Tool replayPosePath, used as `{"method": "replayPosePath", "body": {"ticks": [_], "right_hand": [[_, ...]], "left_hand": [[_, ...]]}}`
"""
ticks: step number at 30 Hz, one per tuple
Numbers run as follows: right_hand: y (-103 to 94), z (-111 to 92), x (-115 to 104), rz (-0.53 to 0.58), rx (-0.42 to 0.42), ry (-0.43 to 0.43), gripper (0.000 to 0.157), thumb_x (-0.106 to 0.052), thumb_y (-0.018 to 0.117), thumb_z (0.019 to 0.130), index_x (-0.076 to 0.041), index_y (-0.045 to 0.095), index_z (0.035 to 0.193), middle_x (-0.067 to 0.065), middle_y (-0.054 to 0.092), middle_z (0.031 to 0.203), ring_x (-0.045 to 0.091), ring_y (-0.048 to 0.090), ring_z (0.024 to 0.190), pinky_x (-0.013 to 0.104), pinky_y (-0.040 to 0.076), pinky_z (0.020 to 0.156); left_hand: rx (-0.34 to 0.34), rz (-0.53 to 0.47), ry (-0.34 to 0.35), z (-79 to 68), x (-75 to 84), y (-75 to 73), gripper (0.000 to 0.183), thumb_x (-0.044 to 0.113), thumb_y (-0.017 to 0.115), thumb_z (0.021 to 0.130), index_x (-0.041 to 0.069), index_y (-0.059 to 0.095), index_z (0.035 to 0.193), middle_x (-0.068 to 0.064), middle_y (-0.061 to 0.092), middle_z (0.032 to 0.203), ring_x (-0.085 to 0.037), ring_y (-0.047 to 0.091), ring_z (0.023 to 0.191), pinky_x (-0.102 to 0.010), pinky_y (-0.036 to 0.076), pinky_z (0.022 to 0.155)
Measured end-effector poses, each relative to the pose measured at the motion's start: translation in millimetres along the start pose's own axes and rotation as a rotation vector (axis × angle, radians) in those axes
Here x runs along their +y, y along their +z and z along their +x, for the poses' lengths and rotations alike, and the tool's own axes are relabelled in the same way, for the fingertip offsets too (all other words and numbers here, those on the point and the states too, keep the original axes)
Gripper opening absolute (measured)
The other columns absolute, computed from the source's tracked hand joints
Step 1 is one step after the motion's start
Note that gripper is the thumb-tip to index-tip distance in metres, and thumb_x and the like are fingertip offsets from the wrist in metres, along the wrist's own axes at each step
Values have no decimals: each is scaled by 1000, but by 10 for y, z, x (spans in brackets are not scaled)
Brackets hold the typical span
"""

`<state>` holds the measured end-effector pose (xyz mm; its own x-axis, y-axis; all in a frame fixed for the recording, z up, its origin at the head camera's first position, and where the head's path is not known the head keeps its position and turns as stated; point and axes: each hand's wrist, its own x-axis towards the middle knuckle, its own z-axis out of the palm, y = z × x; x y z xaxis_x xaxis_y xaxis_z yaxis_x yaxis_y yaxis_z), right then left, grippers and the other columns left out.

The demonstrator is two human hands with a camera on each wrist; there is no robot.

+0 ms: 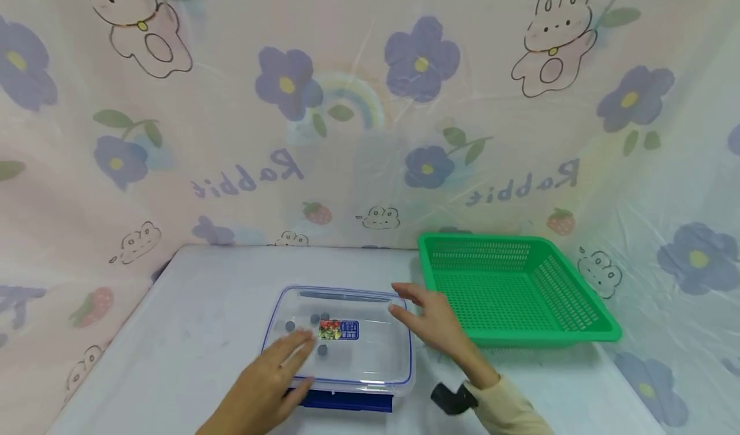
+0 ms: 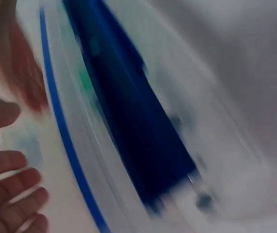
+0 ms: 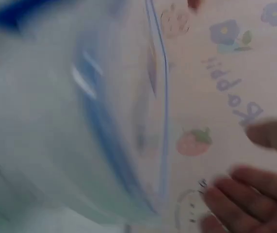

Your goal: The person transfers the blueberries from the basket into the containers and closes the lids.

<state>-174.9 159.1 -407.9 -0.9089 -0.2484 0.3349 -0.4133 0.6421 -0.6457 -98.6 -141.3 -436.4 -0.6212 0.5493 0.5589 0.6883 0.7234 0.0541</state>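
A clear plastic food container with a blue-lined lid sits on the white table, and a dark blue latch runs along its near side. A fruit-printed label is on the lid. Several small dark round pieces show through the clear plastic. Over the lid's near left part is my left hand, fingers extended; whether it touches the lid I cannot tell. My right hand is by the far right corner, thumb and fingers apart. Neither hand holds anything. Both wrist views are blurred, with loose fingers beside the container wall.
A green plastic basket with perforated sides stands right of the container, close behind my right hand. Behind the table hangs a curtain printed with rabbits and flowers. A black strap-like object is by my right sleeve.
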Motion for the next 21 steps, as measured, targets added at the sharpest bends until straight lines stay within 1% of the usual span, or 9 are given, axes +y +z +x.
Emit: {"method": "replayPosePath", "body": {"ticks": [2, 4, 6, 8, 10, 12, 15, 18, 21], "right_hand": [[-46, 273, -22, -82, -135, -71, 44, -24, 70, 90, -1, 62, 126, 13, 64, 123, 29, 60, 111, 46, 50, 91], [-59, 527, -24, -157, -269, -130, 45, -24, 69, 90, -1, 61, 127, 13, 64, 123, 30, 60, 111, 46, 50, 91], [-35, 754, -5, -181, -401, -159, 45, -22, 71, 88, -2, 60, 127, 14, 63, 122, 31, 59, 111, 45, 49, 92], [23, 947, 37, -119, -542, -124, 46, -22, 72, 87, -3, 59, 127, 14, 63, 121, 32, 58, 112, 43, 49, 93], [101, 1100, 101, -4, -669, -13, 47, -22, 74, 86, -3, 58, 126, 13, 62, 121, 32, 57, 114, 44, 48, 94], [188, 1218, 180, 122, -774, 149, 51, -23, 75, 86, -2, 56, 129, 11, 61, 121, 31, 56, 114, 48, 45, 97], [284, 1330, 299, 232, -876, 360, 56, -23, 74, 86, -2, 53, 134, 7, 60, 122, 27, 54, 116, 56, 39, 101], [326, 1380, 392, 278, -931, 478, 53, -22, 72, 88, -4, 54, 134, 5, 60, 123, 25, 52, 118, 57, 35, 104], [333, 1397, 448, 306, -950, 523, 46, -20, 70, 90, -6, 57, 132, 5, 60, 122, 24, 54, 116, 50, 39, 103]], "left_hand": [[-93, 83, 147, 75, 148, 39, 62, 43, 73, 83, 0, 61, 127, -14, 59, 129, -27, 57, 117, -40, 51, 91], [-165, 138, 248, 115, 253, 104, 67, 52, 69, 84, 0, 62, 126, -14, 61, 126, -26, 58, 115, -37, 51, 91], [-203, 154, 296, 129, 305, 173, 70, 54, 70, 82, 0, 62, 125, -13, 62, 124, -25, 59, 113, -36, 51, 91], [-227, 128, 285, 127, 314, 224, 71, 54, 74, 79, 2, 61, 126, -11, 61, 122, -24, 58, 110, -36, 51, 90], [-253, 74, 247, 113, 297, 256, 73, 52, 77, 76, 4, 58, 128, -10, 58, 122, -23, 56, 110, -37, 51, 90], [-272, 20, 211, 96, 276, 276, 77, 49, 81, 73, 5, 54, 130, -9, 55, 123, -23, 54, 111, -39, 50, 91], [-261, -31, 196, 73, 258, 311, 82, 45, 86, 67, 7, 52, 131, -7, 54, 123, -23, 52, 111, -41, 50, 92], [-197, -56, 203, 55, 250, 366, 83, 37, 91, 62, 8, 54, 130, -5, 54, 121, -22, 53, 109, -40, 50, 92], [-120, -71, 195, 37, 240, 420, 80, 28, 94, 59, 9, 57, 127, -4, 55, 117, -21, 55, 106, -40, 51, 90]]}}
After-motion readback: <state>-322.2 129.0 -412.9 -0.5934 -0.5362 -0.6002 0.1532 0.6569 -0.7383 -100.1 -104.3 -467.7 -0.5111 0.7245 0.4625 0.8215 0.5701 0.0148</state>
